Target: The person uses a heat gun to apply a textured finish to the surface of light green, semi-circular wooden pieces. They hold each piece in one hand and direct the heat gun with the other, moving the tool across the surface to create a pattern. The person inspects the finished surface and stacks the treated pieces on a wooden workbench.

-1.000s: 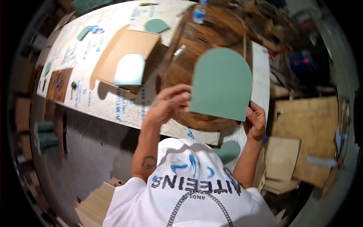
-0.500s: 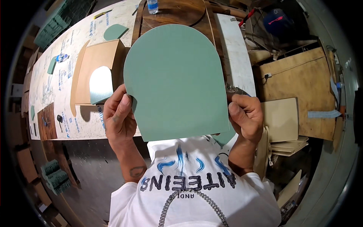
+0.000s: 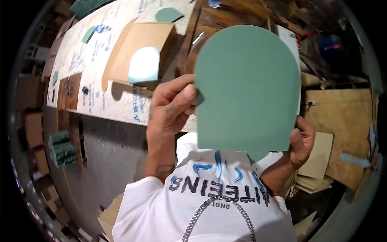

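Upright in front of my chest is a flat green panel (image 3: 248, 88) with an arched top and a straight bottom edge. My left hand (image 3: 171, 105) pinches its left edge between thumb and fingers. Lower down, my right hand (image 3: 301, 141) grips the opposite edge near the bottom corner, thumb on the near face. Part of another green piece (image 3: 258, 155) shows below the panel; the rest of it is hidden. An open cardboard box (image 3: 141, 34) lies to the left on the white-topped table, with a shiny arched panel (image 3: 144, 64) at its near side.
Farther back on the table (image 3: 121, 97) lies a rounded green piece (image 3: 169, 15). A plastic bottle (image 3: 214, 3) stands on the brown wooden surface (image 3: 238, 14). At right are cream panels (image 3: 316, 155) and a wooden board (image 3: 342, 125). Green bundles (image 3: 62, 149) sit on the floor at left.
The panel and both hands have shifted right in the view, while the table and surroundings also slid right and tilted. My right hand sits lower along the panel's edge.
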The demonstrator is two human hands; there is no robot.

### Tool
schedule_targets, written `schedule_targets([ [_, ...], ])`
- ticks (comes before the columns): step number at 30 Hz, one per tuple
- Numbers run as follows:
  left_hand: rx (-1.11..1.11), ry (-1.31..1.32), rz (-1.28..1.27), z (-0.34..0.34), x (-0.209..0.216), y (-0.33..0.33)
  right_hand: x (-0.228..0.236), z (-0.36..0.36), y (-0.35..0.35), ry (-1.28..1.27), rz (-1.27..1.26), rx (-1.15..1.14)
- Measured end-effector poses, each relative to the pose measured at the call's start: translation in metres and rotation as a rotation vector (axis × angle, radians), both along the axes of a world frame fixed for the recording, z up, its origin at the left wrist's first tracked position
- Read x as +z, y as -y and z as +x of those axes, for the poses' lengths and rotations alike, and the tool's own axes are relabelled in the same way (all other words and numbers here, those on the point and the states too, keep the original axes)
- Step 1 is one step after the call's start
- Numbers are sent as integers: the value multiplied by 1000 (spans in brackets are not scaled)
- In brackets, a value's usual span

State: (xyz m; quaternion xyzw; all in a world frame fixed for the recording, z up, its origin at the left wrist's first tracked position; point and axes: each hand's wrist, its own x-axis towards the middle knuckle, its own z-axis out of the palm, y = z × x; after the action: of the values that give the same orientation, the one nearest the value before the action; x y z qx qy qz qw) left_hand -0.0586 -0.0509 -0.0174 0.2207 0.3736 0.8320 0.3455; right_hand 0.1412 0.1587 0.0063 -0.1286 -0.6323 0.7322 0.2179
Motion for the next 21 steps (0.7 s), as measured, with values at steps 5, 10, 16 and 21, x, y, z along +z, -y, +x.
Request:
schedule_targets([
  [5,-64,-27,120,2,4,-1,-5,5,0,41,45,-74],
  [10,-63,-32,82,6,5,1,-11,9,-5,26,78,-71],
  [16,-93,-79,-20,8,11,4,-15,14,-7,53,71,-117],
  [21,-87,-139,-52,11,14,5,-19,16,3,-11,-1,-214],
])
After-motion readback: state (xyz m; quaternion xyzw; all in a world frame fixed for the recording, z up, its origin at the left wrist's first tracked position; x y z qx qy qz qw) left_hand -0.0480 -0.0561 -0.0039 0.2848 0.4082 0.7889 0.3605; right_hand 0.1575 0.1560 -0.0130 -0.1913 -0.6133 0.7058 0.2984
